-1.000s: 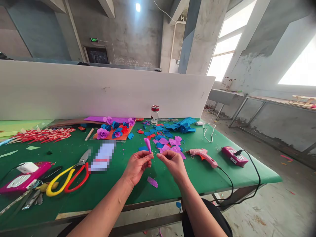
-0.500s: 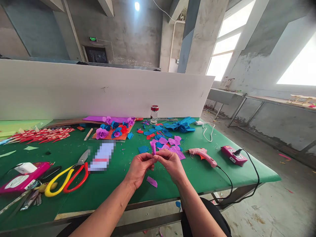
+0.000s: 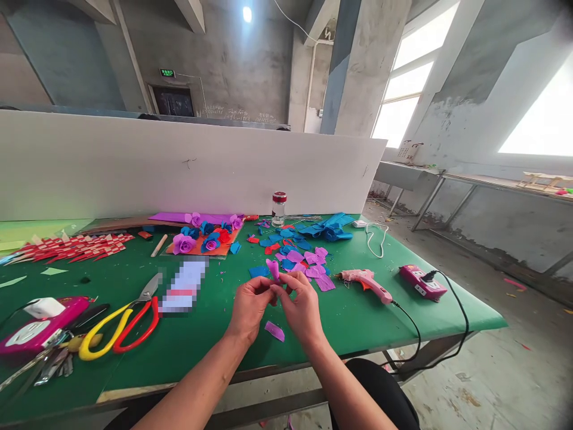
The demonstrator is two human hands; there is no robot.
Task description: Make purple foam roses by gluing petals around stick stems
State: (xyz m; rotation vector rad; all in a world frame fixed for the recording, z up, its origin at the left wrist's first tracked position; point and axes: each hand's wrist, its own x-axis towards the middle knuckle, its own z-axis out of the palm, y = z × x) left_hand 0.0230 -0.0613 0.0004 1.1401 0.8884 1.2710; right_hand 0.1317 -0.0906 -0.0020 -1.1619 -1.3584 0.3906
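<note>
A small rolled purple crepe-paper petal (image 3: 273, 269) stands up between my fingertips over the green table. My left hand (image 3: 250, 304) pinches its lower end. From the other side, my right hand (image 3: 299, 304) grips it too, fingers closed against the left fingertips, so the base is hidden. A loose purple petal (image 3: 274, 331) lies just below the hands. Beyond them spread cut purple petals (image 3: 316, 270) mixed with red and blue pieces. To the right rests a pink glue gun (image 3: 367, 282). Finished paper roses (image 3: 184, 243) sit on an orange sheet at the back left.
Red-and-yellow scissors (image 3: 128, 325), a pink power strip (image 3: 45, 325) and keys (image 3: 56, 364) lie on the left. A lidded glass jar (image 3: 278, 210) stands before the white board (image 3: 215, 167). On the right is another pink power strip (image 3: 423, 282) with a black cable.
Both hands have shifted slightly left with the rolled petal, which now leans a little left. The right fingers have altered their grip around its base.
</note>
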